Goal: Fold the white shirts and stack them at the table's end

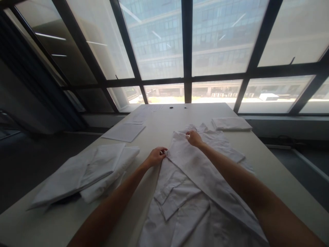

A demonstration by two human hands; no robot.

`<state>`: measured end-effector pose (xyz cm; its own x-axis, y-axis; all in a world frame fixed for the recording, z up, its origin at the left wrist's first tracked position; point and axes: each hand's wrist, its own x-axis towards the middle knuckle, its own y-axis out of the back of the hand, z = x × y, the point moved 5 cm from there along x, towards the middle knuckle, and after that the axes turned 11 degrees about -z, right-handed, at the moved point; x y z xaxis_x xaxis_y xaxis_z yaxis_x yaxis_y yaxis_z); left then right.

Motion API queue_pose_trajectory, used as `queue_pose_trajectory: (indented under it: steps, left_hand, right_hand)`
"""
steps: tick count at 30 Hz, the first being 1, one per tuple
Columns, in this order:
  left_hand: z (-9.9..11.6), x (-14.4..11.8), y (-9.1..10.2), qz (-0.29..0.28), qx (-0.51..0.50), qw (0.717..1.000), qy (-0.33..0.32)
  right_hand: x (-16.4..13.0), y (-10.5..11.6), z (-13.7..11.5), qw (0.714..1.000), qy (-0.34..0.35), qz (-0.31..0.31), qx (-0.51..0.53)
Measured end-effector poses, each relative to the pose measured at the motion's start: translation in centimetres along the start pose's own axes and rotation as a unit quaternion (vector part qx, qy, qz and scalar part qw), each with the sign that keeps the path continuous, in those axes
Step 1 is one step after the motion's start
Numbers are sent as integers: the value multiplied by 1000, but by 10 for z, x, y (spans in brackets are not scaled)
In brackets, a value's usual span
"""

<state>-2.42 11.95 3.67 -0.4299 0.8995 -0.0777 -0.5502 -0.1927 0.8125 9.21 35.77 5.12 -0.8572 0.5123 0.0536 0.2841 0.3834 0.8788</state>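
Both hands pinched the white shirt [190,178]: left hand [156,156] at its folded edge, right hand [194,138] near its collar. Fold edge needed keeping taut and straight.

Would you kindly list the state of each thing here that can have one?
White cotton shirt: spread on the table, one side folded over.
Left hand: fingers pinching the shirt's fold edge.
Right hand: gripping cloth near the collar.
Folded white cloth: neatly folded.
White garment pile: loosely folded.
Paper sheets: lying flat.
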Motion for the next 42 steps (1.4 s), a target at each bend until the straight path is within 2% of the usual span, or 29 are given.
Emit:
queue_pose_trajectory:
  steps: [3, 5, 8, 12, 18, 24, 29, 34, 36, 39, 42]
  left_hand:
    - [-5, -5, 1, 8, -13, 1000, 13]
    - [-8, -6, 0, 18, -14, 999, 27]
    - [-8, -6, -2, 12, -26, 999, 35]
    - [-5, -3, -1, -14, -50, 999, 16]
    - [-8, 0, -1, -4, -1, 999, 45]
    - [-15, -12, -1, 29, -20, 997, 76]
    - [-21, -23, -3, 59, 7, 992, 116]
    - [-18, -28, -1, 32, 87, 979, 182]
    - [-7, -29, 1, 67, 132, 975, 164]
    - [22, -21, -9, 111, 186, 975, 53]
    - [50, 7, -36, 69, 189, 978, -60]
  right_hand:
    - [47, -23, -33, 999, -9, -23, 27]
    - [70, -37, -46, 998, -29, -30, 41]
    - [92, -53, -52, 995, -64, -38, 63]
    - [108, -64, -48, 992, -81, -38, 94]
    - [117, -70, -33, 986, -80, -27, 146]
    - [113, -68, -25, 981, -74, 7, 180]
    - [105, -71, -26, 985, -56, 26, 161]
    - [96, -72, -40, 994, -24, 26, 107]
    - [89, -69, -49, 996, -12, 38, 82]
    - [70, -62, -63, 997, 16, 65, 41]
    - [48, -56, -71, 996, 65, 60, -15]
